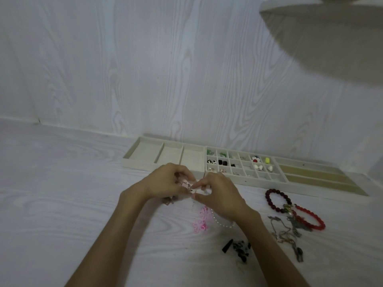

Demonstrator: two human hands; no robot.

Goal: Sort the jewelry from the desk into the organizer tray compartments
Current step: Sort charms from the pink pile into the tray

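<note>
Both hands meet just in front of the trays, fingers curled in on a small, pale pink piece of jewelry (189, 186) with a bit of thin metal chain on it; it is too small and blurred to say whether it is a bracelet or a necklace. The left hand (167, 181) pinches it from one side, the right hand (217, 195) from the other, held just above the desk (62, 193).

Under the right wrist lie a pink knotted ornament (200, 221) and a string of white pearls (222, 223). Nearer the person sits a cluster of black beads (238, 248). Off to the right are a dark red bead bracelet (274, 200), a bright red bead bracelet (310, 218) and a tangle of metal chains (287, 235).

Along the back of the desk, against the wall (145, 69), three cream trays stand in a row: a three-compartment tray (132, 162), a grid tray (244, 179) holding small earrings and beads in several cells, and a long-slot tray (323, 183).

Desk and wall share the same whitish wood-grain finish. A pale shelf edge (310, 15) juts in at the upper right, casting a broad shadow on the wall.
</note>
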